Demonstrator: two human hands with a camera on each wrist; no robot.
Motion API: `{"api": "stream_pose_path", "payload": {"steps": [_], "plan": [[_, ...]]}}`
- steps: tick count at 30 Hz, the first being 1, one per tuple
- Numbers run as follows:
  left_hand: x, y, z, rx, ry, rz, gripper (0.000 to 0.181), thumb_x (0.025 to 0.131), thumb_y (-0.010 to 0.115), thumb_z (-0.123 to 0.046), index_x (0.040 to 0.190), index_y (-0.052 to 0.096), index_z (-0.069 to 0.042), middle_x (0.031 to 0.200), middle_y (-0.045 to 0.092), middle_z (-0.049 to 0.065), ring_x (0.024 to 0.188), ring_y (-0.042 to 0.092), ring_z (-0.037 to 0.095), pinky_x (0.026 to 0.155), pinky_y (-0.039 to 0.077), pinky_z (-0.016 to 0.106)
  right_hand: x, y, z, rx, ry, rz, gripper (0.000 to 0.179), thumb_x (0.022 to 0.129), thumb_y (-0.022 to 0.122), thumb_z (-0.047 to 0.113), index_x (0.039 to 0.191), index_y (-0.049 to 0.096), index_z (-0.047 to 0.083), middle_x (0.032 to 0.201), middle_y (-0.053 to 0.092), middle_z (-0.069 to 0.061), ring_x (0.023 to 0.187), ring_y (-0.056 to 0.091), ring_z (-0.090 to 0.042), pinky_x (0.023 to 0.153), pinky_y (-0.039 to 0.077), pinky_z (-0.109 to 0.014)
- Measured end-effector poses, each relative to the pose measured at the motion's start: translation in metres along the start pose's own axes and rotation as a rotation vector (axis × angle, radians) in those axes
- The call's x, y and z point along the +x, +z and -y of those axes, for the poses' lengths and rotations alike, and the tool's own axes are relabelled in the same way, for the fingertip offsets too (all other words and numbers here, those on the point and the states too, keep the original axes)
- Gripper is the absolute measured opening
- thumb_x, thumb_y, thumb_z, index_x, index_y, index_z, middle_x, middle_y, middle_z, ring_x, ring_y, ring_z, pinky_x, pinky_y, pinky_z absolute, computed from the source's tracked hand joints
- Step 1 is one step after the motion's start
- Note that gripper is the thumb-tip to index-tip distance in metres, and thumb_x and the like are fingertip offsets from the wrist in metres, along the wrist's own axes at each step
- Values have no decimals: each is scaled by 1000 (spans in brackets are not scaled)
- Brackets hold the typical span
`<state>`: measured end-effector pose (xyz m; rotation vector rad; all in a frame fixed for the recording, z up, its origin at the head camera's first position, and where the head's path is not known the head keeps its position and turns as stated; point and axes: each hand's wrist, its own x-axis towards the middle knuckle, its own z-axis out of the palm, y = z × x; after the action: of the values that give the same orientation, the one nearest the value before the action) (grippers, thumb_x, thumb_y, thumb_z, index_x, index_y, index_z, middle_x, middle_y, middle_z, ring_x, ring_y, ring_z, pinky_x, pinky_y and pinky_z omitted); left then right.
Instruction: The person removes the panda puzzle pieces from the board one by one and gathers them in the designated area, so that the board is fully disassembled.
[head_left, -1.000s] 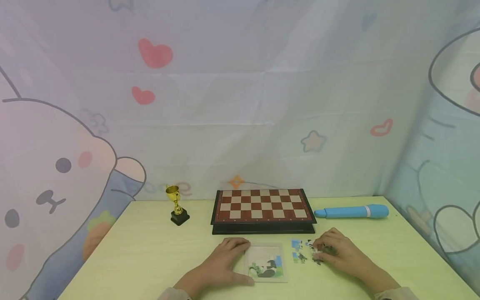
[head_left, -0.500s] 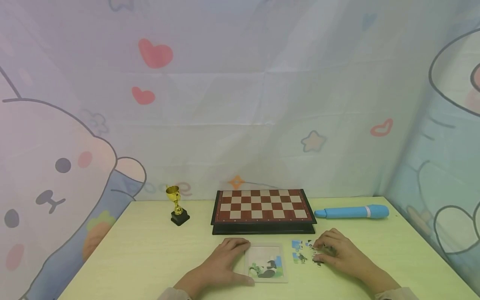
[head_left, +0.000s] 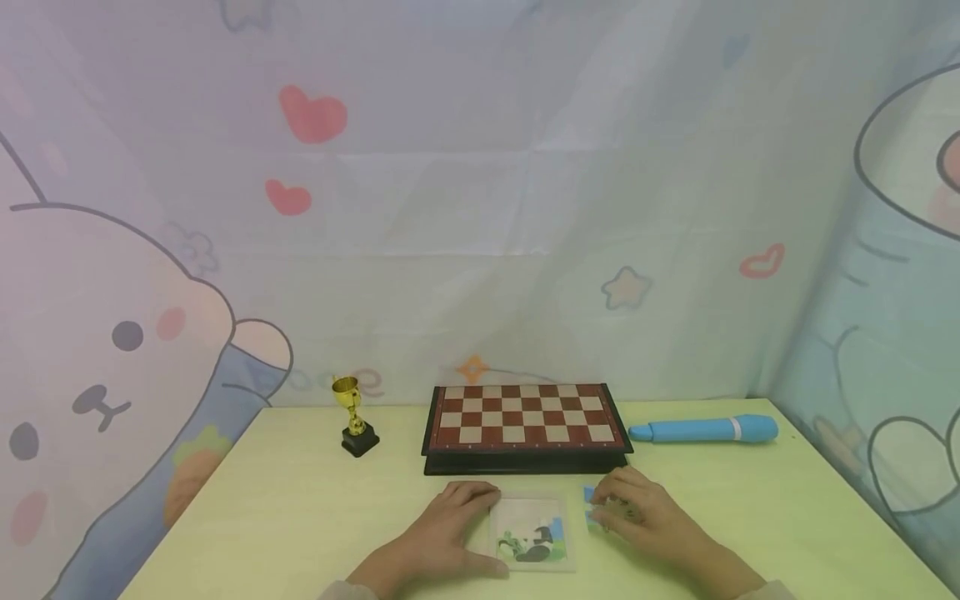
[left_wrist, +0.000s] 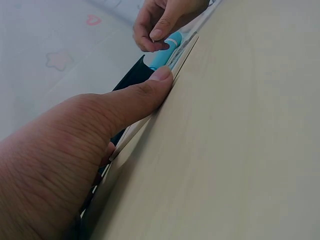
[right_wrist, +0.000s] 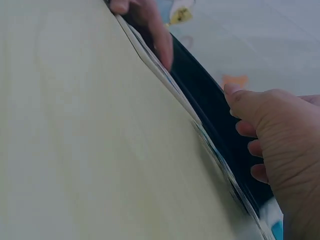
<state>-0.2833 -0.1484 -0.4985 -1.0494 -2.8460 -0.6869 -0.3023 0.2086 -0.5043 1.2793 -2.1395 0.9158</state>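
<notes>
My left hand [head_left: 442, 533] holds a small square jigsaw tray [head_left: 570, 542] at its left side, thumb by the near corner and fingers by the far corner. Part of a panda picture [head_left: 534, 546] fills the tray's lower part. In the left wrist view that thumb [left_wrist: 142, 95] presses the tray's edge. Right of the tray, my right hand [head_left: 648, 512] hovers over loose jigsaw pieces [head_left: 589, 521], mostly hidden beneath it. Its thumb and forefinger appear to pinch a jigsaw piece, of which only a pale sliver [right_wrist: 232, 113] shows in the right wrist view.
A folding chessboard box [head_left: 525, 417] stands behind the tray. A blue microphone-like toy [head_left: 701, 429] lies at the back right. At the back left is a small gold trophy cup [head_left: 352, 417]. A printed cloth [head_left: 450, 292] hangs behind the table [head_left: 285, 500].
My right hand has moved left from the right-hand pieces toward the tray, now covering more of the loose ones. My left hand stays on the tray. The head view has tipped up slightly.
</notes>
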Motion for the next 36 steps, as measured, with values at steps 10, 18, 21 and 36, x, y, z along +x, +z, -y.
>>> {"api": "stream_pose_path", "payload": {"steps": [10,18,21,36], "plan": [[0,0,0,29,5,-8,98,79,61,-80,152,47,-16,153,40,-6,140,35,18,116,32,51,36,43,15,-38,109,193,19,96,69,39,111,68,26,112,61,20,101,51,-3,86,51,-28],[1,1,1,15,10,-9,97,79,61,-80,152,46,-17,153,40,-7,139,35,17,116,33,50,43,53,8,-100,54,242,24,92,72,45,106,69,26,109,62,18,101,51,-3,88,51,-28],[1,2,1,17,8,-10,98,79,61,-80,152,46,-17,153,40,-7,139,34,16,116,32,50,40,51,6,-113,32,220,22,92,72,45,103,69,26,107,62,18,99,50,-3,86,50,-27],[0,1,0,25,15,-5,98,80,62,-79,152,46,-15,152,40,-5,140,35,19,116,32,50,41,47,8,-85,100,236,19,90,73,47,95,68,29,98,60,23,93,48,0,81,50,-25]]}}
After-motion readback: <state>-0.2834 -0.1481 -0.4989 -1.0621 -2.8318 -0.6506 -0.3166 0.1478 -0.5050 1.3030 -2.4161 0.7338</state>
